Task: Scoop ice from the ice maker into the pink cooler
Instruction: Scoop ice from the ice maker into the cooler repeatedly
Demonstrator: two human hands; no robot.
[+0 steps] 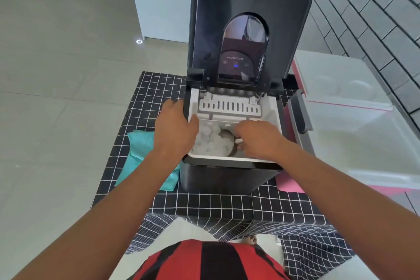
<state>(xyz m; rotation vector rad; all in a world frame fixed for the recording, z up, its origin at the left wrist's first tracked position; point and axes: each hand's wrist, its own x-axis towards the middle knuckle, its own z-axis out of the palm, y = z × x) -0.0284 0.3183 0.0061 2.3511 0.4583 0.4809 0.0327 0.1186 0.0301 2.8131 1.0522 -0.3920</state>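
Early on: R hand [259,141] grips metal scoop [227,141] dug into the ice [209,141] in the open ice maker [227,177], L hand [175,127] holds its left rim, pink cooler [354,138] sits just right w/ no ice visible inside, so lift & dump are still to do.

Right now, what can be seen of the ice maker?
The ice maker is a black, glossy box standing upright on a checked cloth. Its lid is raised; a blue light shows through its arched window. The white basket holds ice. The left hand grips its left rim; the right hand holds a metal scoop inside.
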